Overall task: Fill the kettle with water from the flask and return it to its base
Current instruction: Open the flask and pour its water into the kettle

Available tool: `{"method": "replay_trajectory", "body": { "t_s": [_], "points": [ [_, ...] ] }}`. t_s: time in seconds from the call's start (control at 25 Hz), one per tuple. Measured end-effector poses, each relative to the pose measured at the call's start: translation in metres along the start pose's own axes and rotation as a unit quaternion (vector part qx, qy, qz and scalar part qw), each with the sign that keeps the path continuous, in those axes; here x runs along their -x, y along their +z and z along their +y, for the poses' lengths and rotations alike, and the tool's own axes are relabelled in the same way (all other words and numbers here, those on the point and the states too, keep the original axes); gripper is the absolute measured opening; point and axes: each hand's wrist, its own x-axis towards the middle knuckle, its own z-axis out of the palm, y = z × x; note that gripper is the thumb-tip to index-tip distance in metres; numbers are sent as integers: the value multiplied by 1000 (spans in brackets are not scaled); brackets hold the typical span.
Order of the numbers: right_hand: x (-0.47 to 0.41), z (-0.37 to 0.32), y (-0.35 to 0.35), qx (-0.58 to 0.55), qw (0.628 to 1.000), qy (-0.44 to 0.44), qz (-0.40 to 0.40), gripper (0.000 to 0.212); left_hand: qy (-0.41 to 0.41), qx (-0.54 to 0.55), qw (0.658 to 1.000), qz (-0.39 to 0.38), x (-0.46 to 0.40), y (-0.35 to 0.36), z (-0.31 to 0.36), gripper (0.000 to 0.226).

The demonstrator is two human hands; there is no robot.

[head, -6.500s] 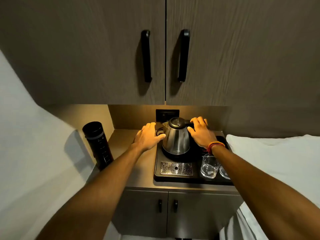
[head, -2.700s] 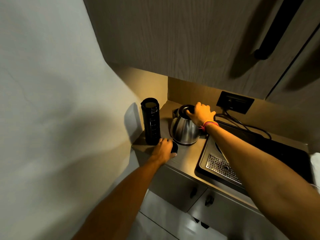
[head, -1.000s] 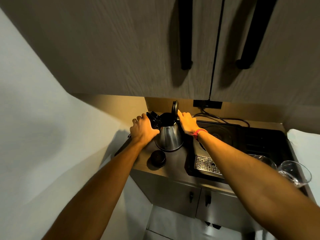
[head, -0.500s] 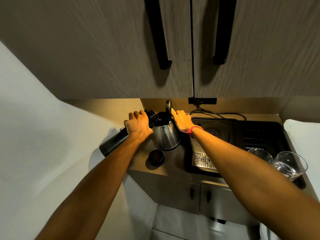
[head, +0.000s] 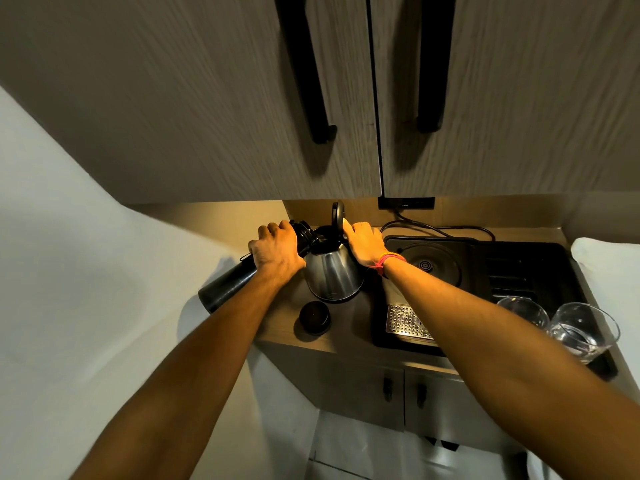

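Note:
The steel kettle (head: 333,275) stands on the counter, left of the black tray, with its lid (head: 337,213) flipped up. My left hand (head: 275,252) grips the black flask (head: 227,287), tipped steeply so its open mouth lies over the kettle's opening. My right hand (head: 363,242) rests on the kettle's top at the handle side, one finger against the raised lid. The round kettle base (head: 426,266) sits bare on the tray. The flask's black cap (head: 314,315) lies on the counter in front of the kettle. I cannot see any water stream.
The black tray (head: 540,268) holds a metal drip grid (head: 403,320) and two glasses (head: 581,330) at its right. A cord (head: 436,228) runs from the wall socket to the base. Wall cupboards (head: 346,98) hang low overhead. White wall lies left, white fabric right.
The flask has tipped further, its bottom rising to the left while its mouth stays at the kettle opening. My right hand keeps the lid up. The kettle has not moved.

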Motion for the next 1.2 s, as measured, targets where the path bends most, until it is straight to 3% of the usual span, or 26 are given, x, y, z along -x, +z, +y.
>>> {"method": "replay_trajectory", "body": {
  "t_s": [0.16,0.72,0.96,1.12,1.2],
  "points": [
    [-10,10,12,45,999,-28,7,60,3,-8,1000,-3,1,1,-1,83],
    [-27,21,18,175,979,-100,39,61,-2,14,1000,14,-1,7,-6,84],
    [-28,21,19,174,980,-87,28,62,-2,189,982,26,-9,18,-9,90],
    [-27,22,17,168,983,-77,23,65,-32,341,939,24,-14,32,-17,92],
    [-28,20,18,172,982,-74,25,66,-62,432,899,31,-14,42,-26,85]
  ]
}}
